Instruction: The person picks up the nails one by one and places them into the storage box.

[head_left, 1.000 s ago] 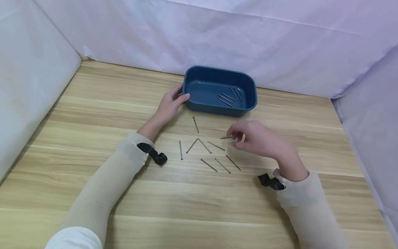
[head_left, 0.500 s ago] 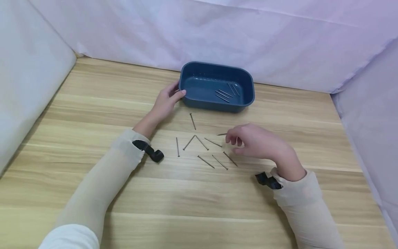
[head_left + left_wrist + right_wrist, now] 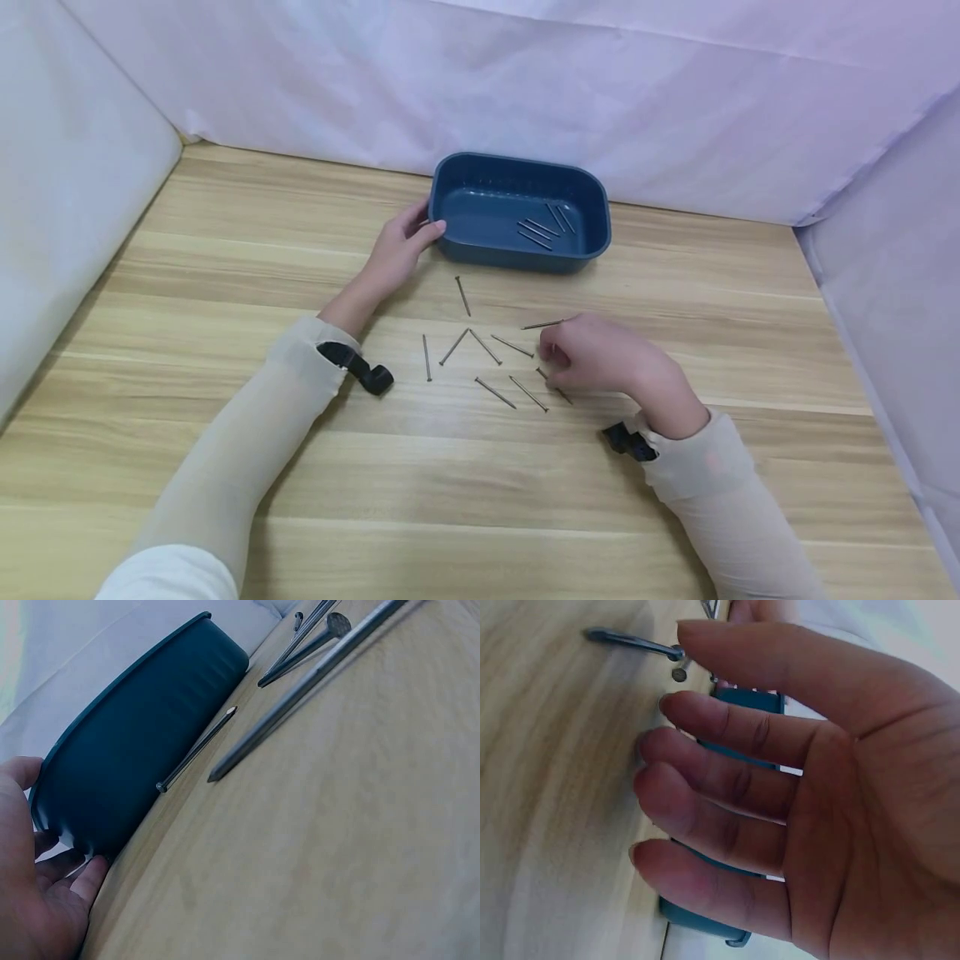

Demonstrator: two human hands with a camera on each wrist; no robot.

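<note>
A dark blue tray stands at the table's far middle with several nails inside. My left hand holds its left end, thumb at the rim and fingers against the wall of the tray. Several loose nails lie scattered in front of it. Palm down, my right hand is low over the right side of the scatter. Its fingers are loosely bent, with the tips on the wood and the palm empty. One nail lies just beyond the knuckles, and a nail ends by the index fingertip.
White cloth walls close the wooden table at the back and both sides. A nail lies close to the tray's wall, and a longer nail behind it. Black wrist straps sit on both forearms.
My right hand has come down and back towards me, from hovering above the nails to fingertips on the table. The left hand has stayed on the tray.
</note>
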